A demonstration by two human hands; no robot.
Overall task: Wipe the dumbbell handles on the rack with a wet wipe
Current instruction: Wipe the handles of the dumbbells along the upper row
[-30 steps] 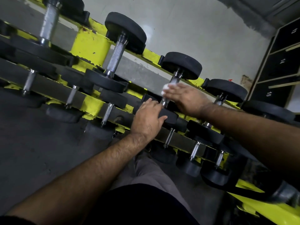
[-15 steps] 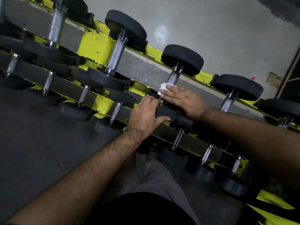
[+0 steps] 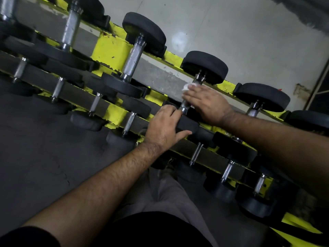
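Black end weights (image 3: 204, 67) flank each handle (image 3: 132, 57), leaving open gaps above the yellow rack (image 3: 110, 46).

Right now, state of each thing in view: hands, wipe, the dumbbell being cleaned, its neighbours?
Right hand: wrapped over the handle, holding the wipe.
Wipe: bunched, white, pressed on the handle's upper end.
Left hand: grips the near head, steadying it.
Dumbbell: seated on the rack.
Left neighbour: racked, handle bare.
Right neighbour: racked, untouched.

Dim overall; a soft glare spot is seen on the pale floor (image 3: 179, 40). The rack (image 3: 110, 49) is bent by wide-angle distortion, and the lower corners are lost in shadow and blur.
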